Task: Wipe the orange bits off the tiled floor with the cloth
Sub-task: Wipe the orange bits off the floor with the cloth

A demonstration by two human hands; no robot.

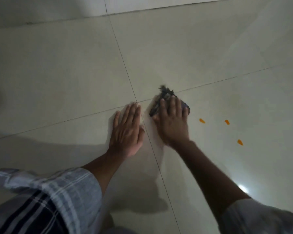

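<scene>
Pale glossy tiles make up the floor (210, 48) you are kneeling over, crossed by thin dark grout lines. Your right hand (172, 122) is pressing down on a dark, crumpled cloth (164, 95); that grip is spread flat over the cloth with the fingers (173, 105) splayed rather than curled, and the cloth's frayed end is sticking out just beyond the fingertips. Your left hand (126, 130) is lying open and empty, palm down on the tile, just to the left of the cloth-holding grip and not touching it. Three orange bits are sitting on the tile to the right of your right grip: the nearest bit (202, 120) is close beside the cloth, a second bit (227, 122) is lying farther right, and a third bit (240, 142) is lying nearer you, well apart from the cloth. A pale checked sleeve (71, 188) is covering your left forearm.
</scene>
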